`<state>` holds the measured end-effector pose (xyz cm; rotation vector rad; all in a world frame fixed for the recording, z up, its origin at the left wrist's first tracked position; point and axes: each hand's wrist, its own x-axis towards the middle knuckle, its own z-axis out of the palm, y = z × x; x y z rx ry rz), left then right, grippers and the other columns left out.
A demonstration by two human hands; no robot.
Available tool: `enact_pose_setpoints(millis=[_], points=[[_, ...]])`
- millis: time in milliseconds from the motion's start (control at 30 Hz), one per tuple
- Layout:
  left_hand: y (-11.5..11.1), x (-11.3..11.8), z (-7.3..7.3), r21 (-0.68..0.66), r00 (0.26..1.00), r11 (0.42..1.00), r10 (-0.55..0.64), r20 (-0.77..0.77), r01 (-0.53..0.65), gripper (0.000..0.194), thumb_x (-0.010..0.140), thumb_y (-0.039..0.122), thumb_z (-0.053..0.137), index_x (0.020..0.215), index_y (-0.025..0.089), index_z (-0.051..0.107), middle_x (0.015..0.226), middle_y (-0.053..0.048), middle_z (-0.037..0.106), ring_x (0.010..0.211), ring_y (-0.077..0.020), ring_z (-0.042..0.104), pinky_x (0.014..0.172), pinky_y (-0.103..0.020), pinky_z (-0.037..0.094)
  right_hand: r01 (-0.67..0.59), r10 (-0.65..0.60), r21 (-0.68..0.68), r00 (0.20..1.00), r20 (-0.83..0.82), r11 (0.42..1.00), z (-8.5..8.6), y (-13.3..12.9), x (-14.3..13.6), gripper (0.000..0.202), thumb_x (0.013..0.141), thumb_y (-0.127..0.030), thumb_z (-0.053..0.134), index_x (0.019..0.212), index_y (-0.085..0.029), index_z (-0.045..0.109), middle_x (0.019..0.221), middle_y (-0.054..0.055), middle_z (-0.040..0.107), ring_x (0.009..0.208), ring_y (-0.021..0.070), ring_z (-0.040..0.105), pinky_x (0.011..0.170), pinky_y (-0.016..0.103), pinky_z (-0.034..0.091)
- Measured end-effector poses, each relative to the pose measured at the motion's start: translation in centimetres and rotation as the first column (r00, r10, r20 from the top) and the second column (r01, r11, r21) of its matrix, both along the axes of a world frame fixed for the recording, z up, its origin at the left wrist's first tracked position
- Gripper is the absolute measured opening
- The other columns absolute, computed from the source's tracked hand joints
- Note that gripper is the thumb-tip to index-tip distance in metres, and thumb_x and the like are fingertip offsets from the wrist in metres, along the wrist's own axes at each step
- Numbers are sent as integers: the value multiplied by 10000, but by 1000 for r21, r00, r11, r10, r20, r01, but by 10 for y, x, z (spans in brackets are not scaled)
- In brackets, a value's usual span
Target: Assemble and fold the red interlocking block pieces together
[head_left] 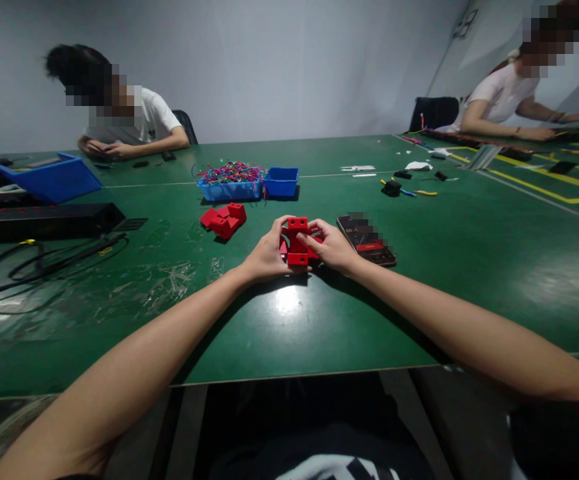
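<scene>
Between both hands, just above the green table (279,340), is a red block-shaped part (298,259) with small holes in its end faces. My left hand (268,257) grips its left side, with fingers curled around and behind it. On the other side, my right hand (336,248) holds the part with the thumb across its front. More red shows between the fingers; I cannot tell if it is one piece or several. A small pile of similar red parts (226,220) lies to the left. Right of my right hand rests a phone (369,243) with a lit screen.
Beyond stand a blue bin (232,192) heaped with coloured wires (232,173) and a smaller blue bin (282,182). A tilted blue tray (56,180), a long black bar (44,221) and cables (59,263) occupy the left. Two people sit across the table, left and right.
</scene>
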<state>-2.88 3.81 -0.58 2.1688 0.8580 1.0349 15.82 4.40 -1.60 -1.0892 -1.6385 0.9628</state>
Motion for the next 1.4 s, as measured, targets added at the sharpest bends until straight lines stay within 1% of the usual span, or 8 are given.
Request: enact_pose_setpoints(millis=[167, 400, 600, 833, 1100, 1200, 1300, 1400], points=[[2, 1, -1, -106, 981, 976, 195, 19, -192, 1028, 502, 426, 890, 1337, 176, 346, 1183, -140, 629, 1038, -255, 649, 922, -372, 504, 0, -6, -80, 998, -69, 997, 2, 4, 4, 377, 725, -476, 743, 918, -193, 586, 882, 33, 661, 713, 142, 629, 596, 267, 513], [6, 1, -5, -141, 962, 957, 264, 71, -252, 992, 502, 418, 889, 1301, 186, 349, 1205, -137, 599, 1017, -240, 645, 921, -373, 509, 16, -36, -124, 986, -163, 992, 4, 3, 6, 324, 687, -353, 770, 911, -196, 596, 876, 27, 663, 710, 135, 622, 631, 283, 520], [7, 1, -6, -106, 966, 962, 256, 46, -250, 1010, 509, 397, 887, 1315, 190, 313, 1242, -151, 568, 1043, -251, 629, 926, -389, 505, 175, -210, -151, 942, -260, 973, -3, 9, 4, 317, 676, -357, 758, 884, -183, 594, 855, 29, 654, 742, 145, 617, 719, 317, 524], [7, 1, -6, -38, 983, 982, 184, -17, -184, 983, 537, 341, 866, 1326, 207, 296, 1266, -152, 540, 1137, -262, 574, 896, -357, 511, 184, -301, -305, 865, -402, 935, -6, 18, 9, 318, 680, -357, 776, 866, -201, 570, 808, 3, 643, 718, 138, 621, 717, 306, 527], [9, -3, -8, 102, 987, 987, 131, -95, -122, 967, 589, 375, 837, 1345, 204, 259, 1231, -136, 569, 1085, -248, 603, 897, -369, 508, 139, -278, -341, 872, -402, 930, 9, 5, 3, 197, 774, -243, 728, 865, -186, 562, 716, -22, 649, 576, 95, 596, 502, 209, 501], [10, -4, -9, 127, 987, 986, 121, -109, -107, 965, 603, 386, 830, 1353, 203, 250, 1228, -139, 575, 1087, -254, 612, 890, -374, 513, 125, -235, -359, 930, -283, 925, 17, -1, 1, 157, 826, -238, 697, 867, -181, 556, 611, -33, 616, 423, 74, 496, 340, 174, 372], [11, -5, -9, 128, 984, 986, 127, -124, -111, 982, 597, 404, 834, 1360, 196, 253, 1216, -143, 586, 1075, -262, 620, 882, -381, 516, 89, -203, -390, 944, -261, 916, 25, -6, -1, 96, 892, -212, 624, 869, -178, 537, 571, -28, 611, 405, 79, 515, 331, 166, 380], [11, -5, -8, 117, 980, 986, 137, -142, -121, 992, 596, 420, 834, 1367, 198, 250, 1180, -134, 603, 1028, -255, 632, 857, -378, 520, 68, -180, -426, 957, -228, 902, 30, -9, -1, 90, 934, -239, 567, 874, -179, 538, 525, -33, 587, 345, 83, 483, 274, 159, 282]])
